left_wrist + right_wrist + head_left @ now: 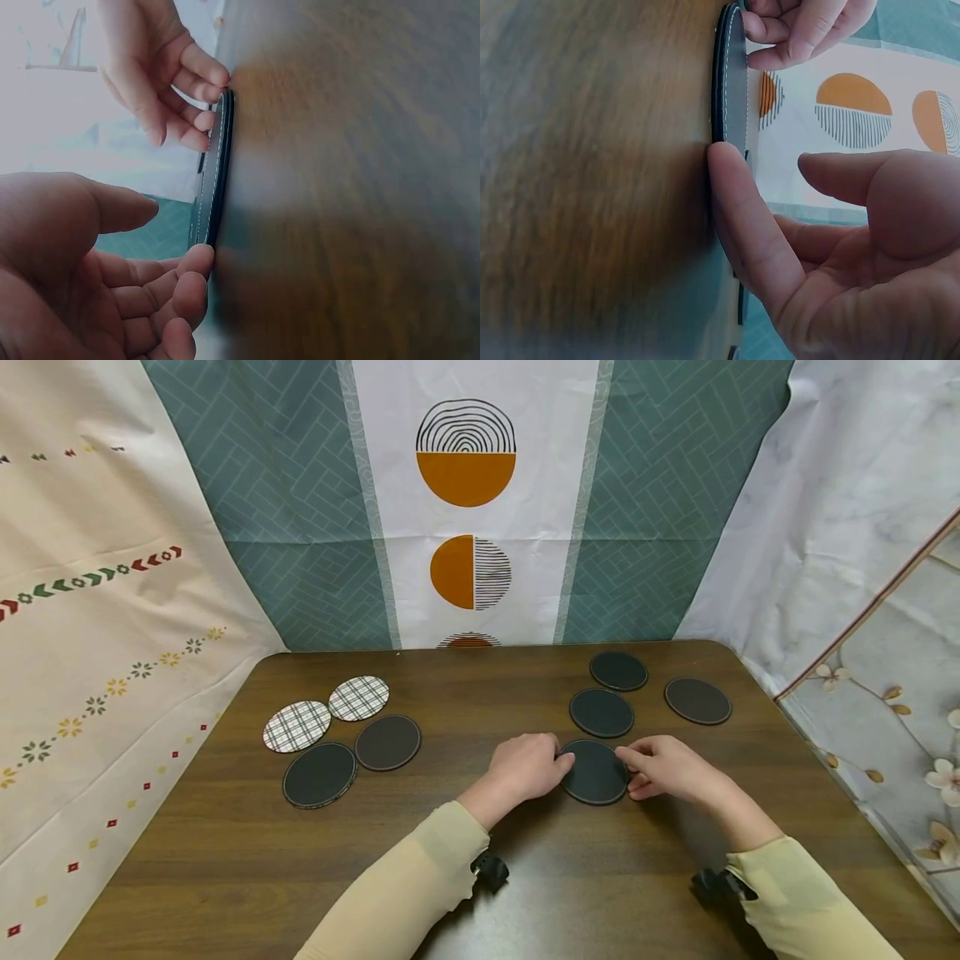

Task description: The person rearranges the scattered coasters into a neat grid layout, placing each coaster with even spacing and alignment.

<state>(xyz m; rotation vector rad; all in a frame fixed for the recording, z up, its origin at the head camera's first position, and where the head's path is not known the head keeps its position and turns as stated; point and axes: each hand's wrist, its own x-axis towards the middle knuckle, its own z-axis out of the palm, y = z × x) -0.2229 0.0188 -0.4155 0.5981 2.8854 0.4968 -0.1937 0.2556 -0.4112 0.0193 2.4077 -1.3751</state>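
A round black coaster (595,772) with a pale stitched edge lies right of the table's middle, between the two hands. At its left edge is my left hand (527,766); the left wrist view shows fingertips (196,259) touching the rim while the thumb stands off it. My right hand (663,768) is at the opposite edge. In the right wrist view its index fingertip (724,154) meets the rim, with the thumb raised apart. Seen edge-on, the coaster (727,75) shows a thick, layered rim close against the wood.
Beyond it lie two more black coasters (602,712) (618,671) and a brown one (697,701). On the left are two checked coasters (297,727) (359,698), a black one (320,775) and a brown one (387,743). Patterned cloths hang around the wooden table (225,860).
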